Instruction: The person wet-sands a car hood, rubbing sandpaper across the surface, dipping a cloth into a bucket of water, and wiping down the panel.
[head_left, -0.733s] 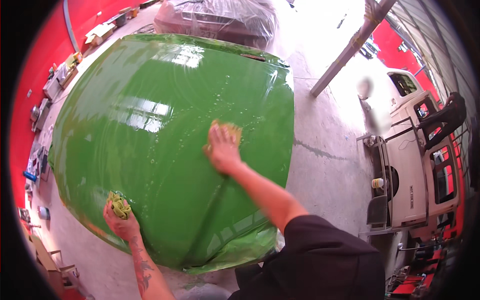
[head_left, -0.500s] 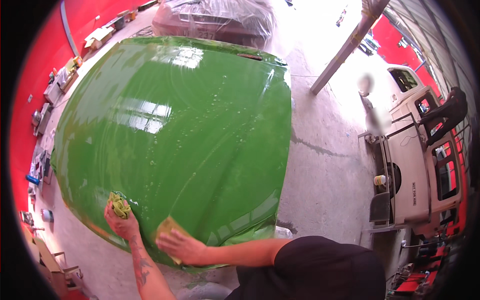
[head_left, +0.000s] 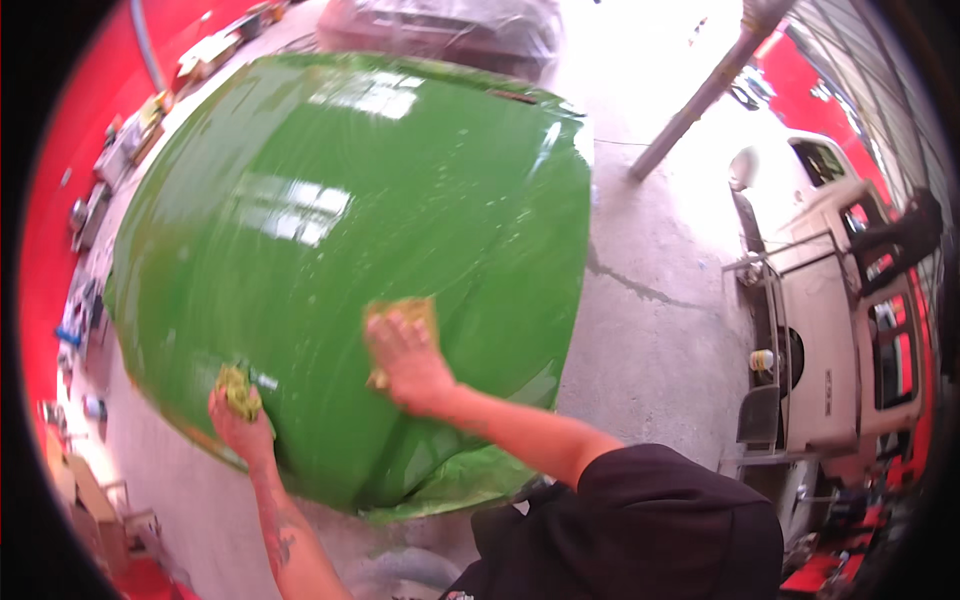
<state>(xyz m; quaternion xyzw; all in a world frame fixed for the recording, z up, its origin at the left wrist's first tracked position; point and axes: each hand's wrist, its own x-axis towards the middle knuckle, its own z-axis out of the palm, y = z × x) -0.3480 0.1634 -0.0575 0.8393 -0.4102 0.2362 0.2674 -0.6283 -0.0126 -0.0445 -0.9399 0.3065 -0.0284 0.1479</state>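
A large glossy green panel, shaped like a car hood, fills the middle, wet with streaks and small droplets. On its lower left, my left hand grips a crumpled yellow-green cloth with bent fingers. My right hand presses flat on a yellow-orange sponge at the panel's lower middle, fingers over it and slightly blurred. Green masking sheet hangs along the near edge.
A plastic-wrapped car stands beyond the panel. A post slants at upper right. A stripped van body with a metal frame is on the right. Boxes and containers line the red wall at left.
My right hand swept down-left with the sponge, then came back up and right to the lower middle. My left hand rose slightly in the picture, along with a small shift of view.
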